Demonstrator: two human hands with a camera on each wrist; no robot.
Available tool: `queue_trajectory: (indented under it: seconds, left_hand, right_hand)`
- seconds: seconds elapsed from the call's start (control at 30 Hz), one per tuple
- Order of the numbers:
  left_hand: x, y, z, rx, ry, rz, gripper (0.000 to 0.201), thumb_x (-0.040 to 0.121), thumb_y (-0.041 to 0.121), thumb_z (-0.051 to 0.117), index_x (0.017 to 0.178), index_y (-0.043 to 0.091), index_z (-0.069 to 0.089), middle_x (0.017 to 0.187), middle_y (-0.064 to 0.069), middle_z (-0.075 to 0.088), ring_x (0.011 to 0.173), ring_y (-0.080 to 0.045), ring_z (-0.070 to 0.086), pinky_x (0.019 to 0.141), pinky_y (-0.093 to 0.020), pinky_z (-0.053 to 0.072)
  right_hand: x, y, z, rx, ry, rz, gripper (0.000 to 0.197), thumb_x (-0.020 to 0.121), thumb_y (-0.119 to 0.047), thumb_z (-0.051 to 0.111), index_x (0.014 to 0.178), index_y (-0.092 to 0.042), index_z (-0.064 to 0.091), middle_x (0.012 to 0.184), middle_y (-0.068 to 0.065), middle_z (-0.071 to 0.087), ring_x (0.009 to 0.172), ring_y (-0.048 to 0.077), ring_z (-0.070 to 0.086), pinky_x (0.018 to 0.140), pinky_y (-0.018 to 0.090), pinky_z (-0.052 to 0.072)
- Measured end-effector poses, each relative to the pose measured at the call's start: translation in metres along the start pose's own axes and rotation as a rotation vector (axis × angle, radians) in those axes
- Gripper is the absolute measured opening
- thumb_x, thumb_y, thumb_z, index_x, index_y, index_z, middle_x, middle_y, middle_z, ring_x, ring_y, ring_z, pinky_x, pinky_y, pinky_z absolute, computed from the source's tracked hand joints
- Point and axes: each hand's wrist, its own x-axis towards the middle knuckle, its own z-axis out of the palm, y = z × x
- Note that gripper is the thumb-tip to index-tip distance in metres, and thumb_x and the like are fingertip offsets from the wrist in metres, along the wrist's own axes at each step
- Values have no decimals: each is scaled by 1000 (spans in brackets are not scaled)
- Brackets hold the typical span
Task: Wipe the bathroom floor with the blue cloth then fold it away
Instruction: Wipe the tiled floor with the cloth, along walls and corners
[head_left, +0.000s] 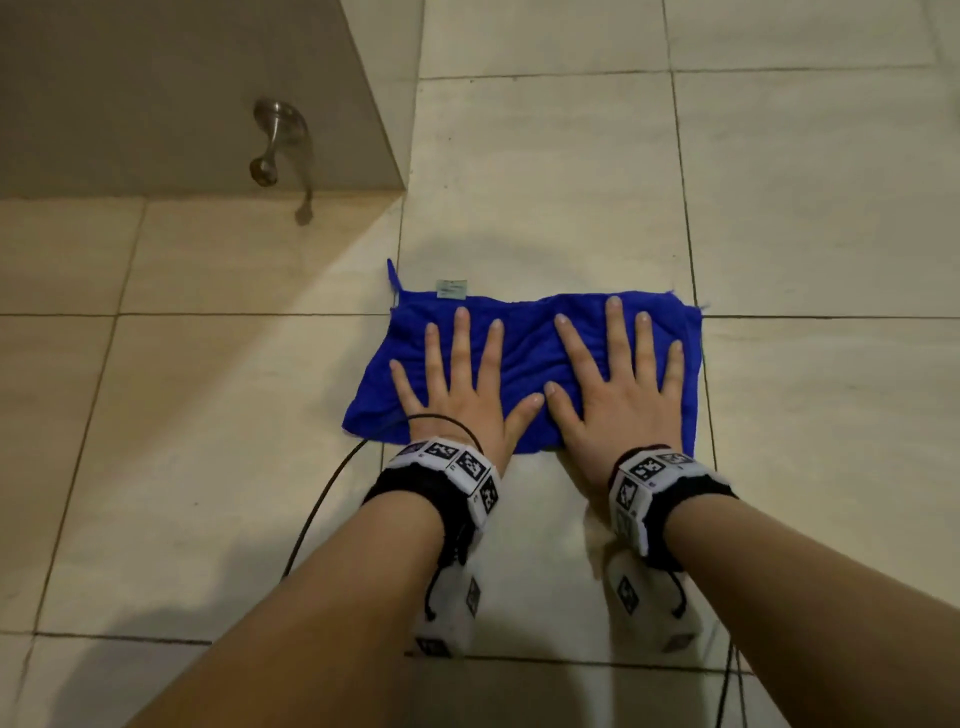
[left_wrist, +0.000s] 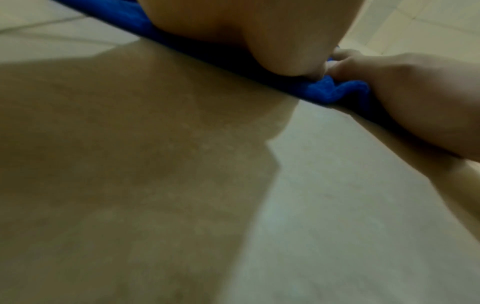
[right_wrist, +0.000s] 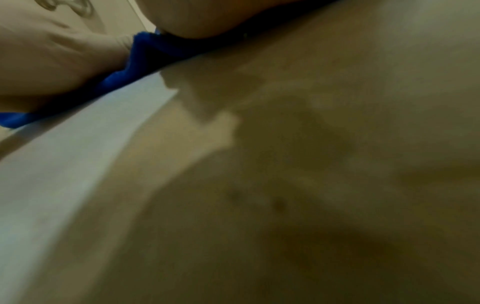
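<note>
left hand (head_left: 457, 384): fingers spread flat, pressing blue cloth (head_left: 524, 353)
right hand (head_left: 618, 384): the same, beside it
head view only: door handle (head_left: 275, 140)

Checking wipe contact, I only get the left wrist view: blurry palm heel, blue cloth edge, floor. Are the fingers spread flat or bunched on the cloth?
Observer: Spread flat. In the head view the left hand presses the blue cloth with straight fingers.
Operator: And the right hand?
Observer: Right hand is flat on the cloth too, thumbs nearly touching.
Operator: Is the cloth folded?
Observer: It lies as a wrinkled rectangle on the tiled floor, tag at its far edge.
</note>
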Motion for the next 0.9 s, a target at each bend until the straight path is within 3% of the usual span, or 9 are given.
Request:
queue_trajectory:
  seconds: [0.1,0.2,0.27,0.47,0.6,0.73,0.9]
  left_hand:
    - [1,-2,0,24,18,37,84,81,77,3,146,34,-30,154,2,-38,144,-28,-29,113,-64,-10]
    - [-2,-7,0,17,33,79,85,85,77,10,148,33,-26,155,1,-35,145,-28,-27,113,-64,-10]
    - [-16,-15,0,1,-27,116,86,87,77,15,149,34,-25,155,3,-35,144,-28,-28,112,-63,-12]
    - [-120,-24,31,12,-97,168,86,89,73,16,145,30,-33,149,-2,-45,140,-33,-36,110,-65,-16]
    - [-160,-26,44,56,-192,215,84,93,68,19,143,29,-36,144,-4,-51,135,-33,-42,109,-66,-18]
    - [-182,-35,50,101,-228,252,80,97,63,17,143,28,-37,142,-4,-53,133,-32,-45,108,-66,-20]
    - [-182,-37,53,80,-220,262,80,96,64,19,143,30,-36,144,-2,-51,134,-31,-45,107,-65,-21]
  right_hand:
    - [3,3,1,-12,-15,6,65,94,-67,13,148,-49,-20,160,0,-26,148,29,-19,118,55,-10]
    - [-9,4,2,2,-65,35,65,94,-68,12,147,-50,-21,159,-3,-29,148,27,-21,118,54,-11]
    - [-34,-2,3,29,-127,80,65,94,-68,13,147,-49,-21,158,-4,-31,147,26,-24,118,52,-14]
    - [-148,-25,21,71,-208,201,64,93,-67,3,139,-48,-37,150,-4,-45,144,25,-31,117,51,-17]
    - [-206,-43,45,106,-140,301,62,83,-61,-11,136,-48,-41,152,-4,-41,146,24,-26,116,49,-17]
    - [-218,-44,54,98,-141,305,64,81,-62,-11,135,-48,-42,150,-4,-43,144,23,-28,113,47,-22]
    - [-217,-45,56,74,-113,301,65,83,-61,-9,142,-46,-32,156,-2,-35,146,24,-26,112,46,-24]
